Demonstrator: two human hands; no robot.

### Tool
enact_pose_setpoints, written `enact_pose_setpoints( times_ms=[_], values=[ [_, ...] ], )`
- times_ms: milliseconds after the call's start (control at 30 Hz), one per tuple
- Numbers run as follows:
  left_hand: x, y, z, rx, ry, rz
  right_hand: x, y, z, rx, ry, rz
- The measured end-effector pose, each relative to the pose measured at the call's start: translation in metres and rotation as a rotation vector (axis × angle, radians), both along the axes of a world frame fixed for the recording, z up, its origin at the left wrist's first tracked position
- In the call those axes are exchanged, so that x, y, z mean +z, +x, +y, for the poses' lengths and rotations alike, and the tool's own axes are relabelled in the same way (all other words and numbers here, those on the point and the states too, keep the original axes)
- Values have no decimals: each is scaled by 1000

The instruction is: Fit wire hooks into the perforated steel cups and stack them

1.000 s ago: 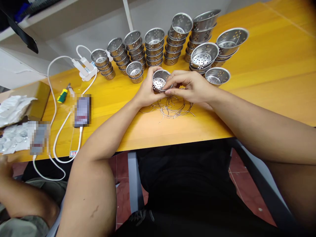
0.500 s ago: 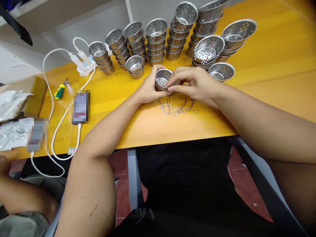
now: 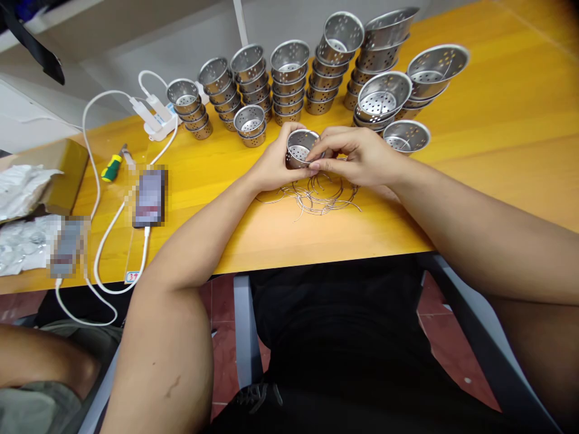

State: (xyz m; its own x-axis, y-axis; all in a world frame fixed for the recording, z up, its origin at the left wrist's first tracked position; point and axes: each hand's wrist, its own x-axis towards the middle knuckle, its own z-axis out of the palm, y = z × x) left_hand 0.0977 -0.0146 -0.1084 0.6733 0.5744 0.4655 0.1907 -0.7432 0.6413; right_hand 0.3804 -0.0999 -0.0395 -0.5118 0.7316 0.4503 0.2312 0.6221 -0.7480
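A small perforated metal cup (image 3: 299,150) is tilted toward me above the table, with my left hand (image 3: 275,160) wrapped round its left side and base. My right hand (image 3: 357,154) pinches at the cup's near right rim, the index finger over the inside and the thumb outside. Whether a thin wire is also between those fingertips I cannot make out. Beneath both hands lies a loose tangle of thin curved metal wires (image 3: 323,210), partly hidden by my right hand.
Stacks of perforated cups (image 3: 289,87) stand along the back. Wider cups (image 3: 384,96) at right have wire across them. To the left are a screwdriver (image 3: 111,169), a phone (image 3: 150,199) on a white cable, a power strip (image 3: 161,126) and a cardboard box (image 3: 75,175). Another person's arm (image 3: 40,355) shows lower left.
The view has shifted slightly, so the table things sit a little lower. Both hands keep nearly the same hold on the cup. The other person's arm at lower left has moved.
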Motion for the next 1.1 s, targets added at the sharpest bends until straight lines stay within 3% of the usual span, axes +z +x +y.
enact_pose_setpoints(
  times_ms=[300, 833, 1100],
  values=[
    [3, -4, -2, 20, 22, 17, -8, 0, 2, 11, -37, 43],
    [1, -4, -1, 5, 7, -1, -6, -1, 3, 9, 48, 1],
    [0, -4, 3, -2, -2, 24, -1, 1, -1, -1, -9, -19]
  ],
)
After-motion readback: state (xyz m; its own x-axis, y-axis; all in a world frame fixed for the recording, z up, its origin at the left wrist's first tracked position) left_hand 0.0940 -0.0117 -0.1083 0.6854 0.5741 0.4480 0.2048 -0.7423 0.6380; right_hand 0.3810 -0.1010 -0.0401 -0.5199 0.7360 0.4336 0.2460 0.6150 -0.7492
